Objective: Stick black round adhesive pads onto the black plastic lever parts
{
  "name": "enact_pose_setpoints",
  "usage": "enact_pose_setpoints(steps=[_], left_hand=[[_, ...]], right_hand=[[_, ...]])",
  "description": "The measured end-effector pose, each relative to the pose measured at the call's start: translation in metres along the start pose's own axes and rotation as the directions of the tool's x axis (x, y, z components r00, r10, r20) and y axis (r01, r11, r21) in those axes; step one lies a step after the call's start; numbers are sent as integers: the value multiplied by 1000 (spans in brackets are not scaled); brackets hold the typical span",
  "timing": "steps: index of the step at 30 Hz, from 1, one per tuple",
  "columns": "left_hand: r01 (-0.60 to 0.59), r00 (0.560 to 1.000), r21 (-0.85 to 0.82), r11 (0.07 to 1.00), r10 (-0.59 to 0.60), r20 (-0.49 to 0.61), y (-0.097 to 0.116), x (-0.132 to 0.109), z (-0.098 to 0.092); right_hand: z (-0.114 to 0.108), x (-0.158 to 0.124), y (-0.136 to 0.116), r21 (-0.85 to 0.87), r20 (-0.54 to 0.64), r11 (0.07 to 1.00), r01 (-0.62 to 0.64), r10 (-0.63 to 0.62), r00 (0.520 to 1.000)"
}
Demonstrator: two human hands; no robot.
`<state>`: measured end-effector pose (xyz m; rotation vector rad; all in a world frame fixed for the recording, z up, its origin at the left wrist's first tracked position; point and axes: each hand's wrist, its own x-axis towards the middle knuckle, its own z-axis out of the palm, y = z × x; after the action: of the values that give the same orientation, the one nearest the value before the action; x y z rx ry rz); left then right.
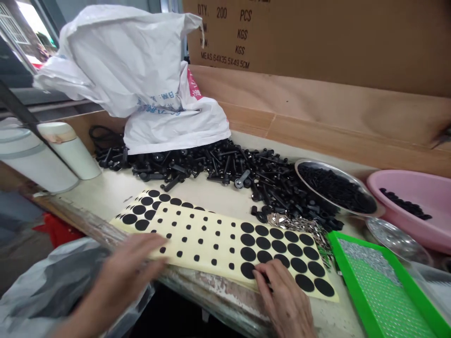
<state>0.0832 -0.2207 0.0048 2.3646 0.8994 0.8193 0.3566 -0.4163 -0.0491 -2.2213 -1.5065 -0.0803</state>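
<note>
A pale yellow backing sheet [207,220] lies along the table's front edge, with large round black stickers [278,246] on its right part and small black dots on its left. Under its far left side shows another sheet [141,199] of black stickers. My left hand [130,267], smeared by motion, hovers at the sheet's left end with thumb and fingers apart, holding nothing I can see. At the bottom row of large stickers, my right hand [282,293] has its thumb and fingertips pinched together by one sticker's edge. Whatever sits between those fingertips is hidden.
Black lever-like parts [225,164] are heaped behind the sheets, below a white sack [123,61]. Small metal pieces [299,225] lie to the right. Beyond are a steel bowl [373,206], a pink basin [437,197] and a green tray [352,277]. Two pale bottles [72,150] stand left.
</note>
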Motion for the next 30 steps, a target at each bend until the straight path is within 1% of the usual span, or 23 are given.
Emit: enact_pose_setpoints(steps=[1,2,3,4,5,6,7,10,13,17,19,22,24,27,29,30], left_hand=[[-149,983,28,988,145,109,21,6,28],[-249,948,50,967,233,215,41,10,55],[-335,898,40,941,307,314,56,13,79],[-416,852,17,909,383,357,68,15,99],[-452,832,26,892,411,373,75,15,114],[-479,819,32,877,433,378,78,15,125],[-491,816,47,870,441,373,78,13,132],[-493,821,86,866,431,374,71,9,136],[-488,823,113,866,412,391,68,7,135],[-485,826,124,866,408,389,72,7,135],[-496,820,123,860,416,393,74,7,134],[-510,812,133,850,425,400,74,7,133],[-512,812,136,848,427,398,72,5,132],[-513,817,114,851,443,369,70,3,131],[-483,831,57,874,436,346,70,4,128],[-443,845,11,897,413,340,71,6,125]], right_hand=[[0,1,-1,8,16,1000,-12,12,1000],[0,2,-2,21,28,999,-28,28,999],[0,2,-2,37,36,998,-42,41,999],[-1,2,-2,57,39,997,-54,52,998],[-1,1,-2,77,34,995,-67,64,997],[-1,-1,-2,95,15,993,-76,75,997],[-1,-3,-2,107,-10,990,-86,88,996],[0,-5,-2,125,-26,985,-116,120,992],[-1,-3,-2,158,50,976,-152,146,988],[-3,3,-4,223,109,956,-188,167,980],[-4,4,-7,248,113,944,-217,194,974],[-5,4,-12,269,81,930,-252,239,968],[-6,4,-14,277,98,935,-221,201,975],[-9,3,-16,307,154,935,-178,136,979],[-14,4,-17,373,176,906,-202,145,974],[-17,5,-18,421,191,880,-219,150,970]])
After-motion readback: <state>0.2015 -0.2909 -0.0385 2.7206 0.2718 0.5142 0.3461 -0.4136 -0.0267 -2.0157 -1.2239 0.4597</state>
